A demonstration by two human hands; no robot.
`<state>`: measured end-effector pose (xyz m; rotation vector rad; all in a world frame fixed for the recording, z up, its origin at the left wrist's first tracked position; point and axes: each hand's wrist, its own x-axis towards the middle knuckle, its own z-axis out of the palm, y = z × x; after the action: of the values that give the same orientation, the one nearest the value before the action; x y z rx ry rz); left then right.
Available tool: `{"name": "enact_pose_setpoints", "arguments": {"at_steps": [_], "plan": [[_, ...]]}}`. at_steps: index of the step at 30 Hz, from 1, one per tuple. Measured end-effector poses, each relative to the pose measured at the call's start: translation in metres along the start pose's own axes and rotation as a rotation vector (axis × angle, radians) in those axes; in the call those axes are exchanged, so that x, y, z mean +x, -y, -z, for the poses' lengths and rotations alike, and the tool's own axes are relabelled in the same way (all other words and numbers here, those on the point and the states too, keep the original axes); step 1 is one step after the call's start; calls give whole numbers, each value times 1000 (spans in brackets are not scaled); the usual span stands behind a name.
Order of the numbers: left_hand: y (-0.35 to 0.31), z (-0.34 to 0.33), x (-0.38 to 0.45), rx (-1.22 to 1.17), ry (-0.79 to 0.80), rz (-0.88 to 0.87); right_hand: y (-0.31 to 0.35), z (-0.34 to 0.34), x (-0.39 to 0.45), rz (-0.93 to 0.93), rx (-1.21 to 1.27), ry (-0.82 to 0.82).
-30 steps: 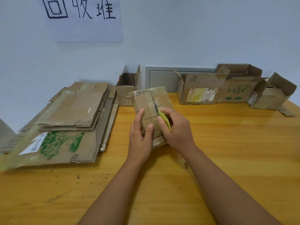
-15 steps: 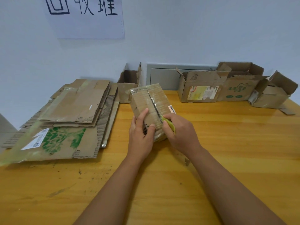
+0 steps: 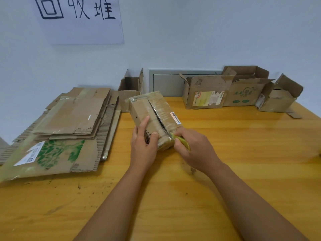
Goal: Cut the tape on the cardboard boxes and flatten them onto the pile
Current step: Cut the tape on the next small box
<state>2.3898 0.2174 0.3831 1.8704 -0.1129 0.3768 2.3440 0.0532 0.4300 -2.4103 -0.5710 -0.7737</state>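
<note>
Box (image 3: 152, 117) sits between both hands, left hand (image 3: 143, 146) gripping its near end while right hand (image 3: 196, 148) clutches the yellow-green cutter (image 3: 181, 140) at the seam's near end; best kept shallow, clear of the thumb.

White paper sign (image 3: 79, 20) on wall; grey panel (image 3: 166, 84) behind wooden table (image 3: 243, 162).

A yellow wooden table (image 3: 243, 153) carries a pile (image 3: 66, 129) of flattened cardboard at the left and a taped box (image 3: 152, 115) in the middle. Four open boxes stand along its far edge, one (image 3: 130, 91) by the pile, three (image 3: 241, 91) at right
</note>
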Motion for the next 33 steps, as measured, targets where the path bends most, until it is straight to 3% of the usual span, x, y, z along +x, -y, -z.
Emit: {"name": "enact_pose_setpoints", "arguments": {"at_steps": [7,14,21,24,26,30,33], "plan": [[1,-2,0,-3,-26,16,1,9,-3,-17,21,18],[-7,0,-2,-9,-8,123,-14,-2,-8,-127,139,-254],[-12,16,-17,272,97,223,-26,-33,-8,-210,151,-119],[-10,23,-24,670,35,98,-25,-37,-6,-237,165,-92],[-14,25,-21,815,-7,-48,-25,-36,-4,-272,202,-83],[-20,24,-5,825,207,-376,-30,-30,-3,-304,262,-56],[-21,22,-3,849,280,-408,-35,-28,-6,-321,344,1]]}}
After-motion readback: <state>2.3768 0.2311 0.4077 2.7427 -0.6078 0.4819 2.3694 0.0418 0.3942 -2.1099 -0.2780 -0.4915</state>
